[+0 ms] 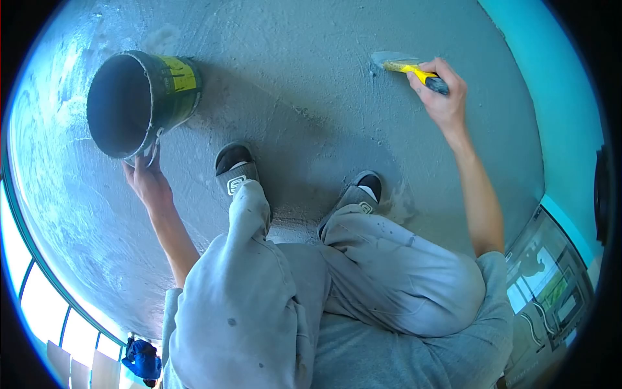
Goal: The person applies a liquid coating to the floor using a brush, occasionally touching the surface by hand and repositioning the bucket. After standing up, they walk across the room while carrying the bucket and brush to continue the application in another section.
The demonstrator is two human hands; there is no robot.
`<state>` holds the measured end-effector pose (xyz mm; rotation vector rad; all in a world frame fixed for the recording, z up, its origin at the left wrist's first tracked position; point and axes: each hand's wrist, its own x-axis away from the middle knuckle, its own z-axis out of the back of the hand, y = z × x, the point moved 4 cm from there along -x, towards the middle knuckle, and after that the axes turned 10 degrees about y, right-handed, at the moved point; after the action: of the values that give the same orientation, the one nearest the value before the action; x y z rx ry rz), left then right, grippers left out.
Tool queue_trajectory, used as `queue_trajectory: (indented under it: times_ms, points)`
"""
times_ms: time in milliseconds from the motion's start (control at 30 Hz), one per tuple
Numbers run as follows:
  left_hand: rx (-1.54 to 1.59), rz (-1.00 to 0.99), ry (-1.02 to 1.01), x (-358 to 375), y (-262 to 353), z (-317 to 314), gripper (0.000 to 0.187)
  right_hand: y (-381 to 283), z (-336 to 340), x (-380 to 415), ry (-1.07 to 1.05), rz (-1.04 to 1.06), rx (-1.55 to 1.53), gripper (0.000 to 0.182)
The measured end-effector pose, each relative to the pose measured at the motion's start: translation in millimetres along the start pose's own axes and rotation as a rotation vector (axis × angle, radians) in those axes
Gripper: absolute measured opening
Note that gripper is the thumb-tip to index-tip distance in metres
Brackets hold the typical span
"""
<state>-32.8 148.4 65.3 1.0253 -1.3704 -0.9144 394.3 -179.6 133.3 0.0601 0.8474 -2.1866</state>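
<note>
My left hand [150, 180] is closed at the lower rim of a dark bucket [175, 107], fingers gripping its edge near the handle fitting. The bucket is tilted with its mouth toward the left, and a yellow label shows on its side. Over to the upper right, my right hand [446, 91] is wrapped round the yellow-and-black handle of a trowel [414, 70]. The trowel's flat grey head rests against the wet grey cement floor [291, 78], where a smeared patch surrounds it.
My slide sandals [238, 170] stand on the cement between the two hands. A turquoise wall [551, 71] borders the floor at right, with a glazed door [544, 279] below it. Windows [45, 292] line the left edge. Another person in blue [142, 360] is at the lower left.
</note>
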Motion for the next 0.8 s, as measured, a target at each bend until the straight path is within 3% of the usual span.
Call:
queue_trajectory:
  times_ms: [200, 300, 400, 633, 800]
  points:
    - [0.002, -0.028, -0.02, 0, 1, 0, 0.044, -22, -9, 51, -0.307, 0.054, -0.152, 0.024]
    - [-0.01, -0.035, -0.016, 3, 3, -4, 0.044, -42, -1, 74, -0.434, -0.041, -0.307, 0.022]
    - [-0.012, -0.024, -0.008, 0, 0, -1, 0.043, -41, 6, 76, -0.412, -0.096, -0.385, 0.022]
    - [-0.005, -0.033, -0.009, 1, 1, -3, 0.042, -28, 5, 50, -0.154, 0.019, -0.18, 0.022]
    - [0.001, -0.026, -0.009, 2, 1, -2, 0.045, -30, -8, 70, -0.332, 0.01, -0.22, 0.022]
